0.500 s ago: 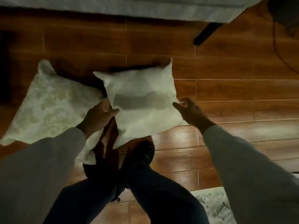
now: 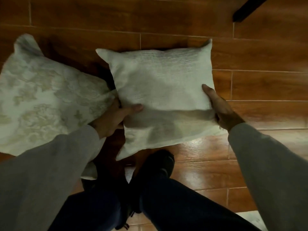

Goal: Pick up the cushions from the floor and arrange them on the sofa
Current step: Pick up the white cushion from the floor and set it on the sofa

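A plain white cushion [image 2: 160,90] lies on the wooden floor in front of me. My left hand [image 2: 115,119] grips its left edge, thumb on top. My right hand [image 2: 220,110] grips its right edge, thumb on top. A second, larger cushion with a pale floral pattern [image 2: 45,100] lies on the floor to the left, its edge touching the white one and partly hidden by my left sleeve. The sofa itself is out of view.
A dark furniture leg [image 2: 246,10] stands at the top right. My legs and dark shoes [image 2: 155,165] are just below the white cushion. A patterned rug corner [image 2: 253,219] shows at the bottom right. Wooden floor [image 2: 266,84] surrounds everything.
Both hands have closed onto the sides of the white cushion; the right hand, open beside it before, now holds its edge. The view has come closer and the sofa edge has left the frame.
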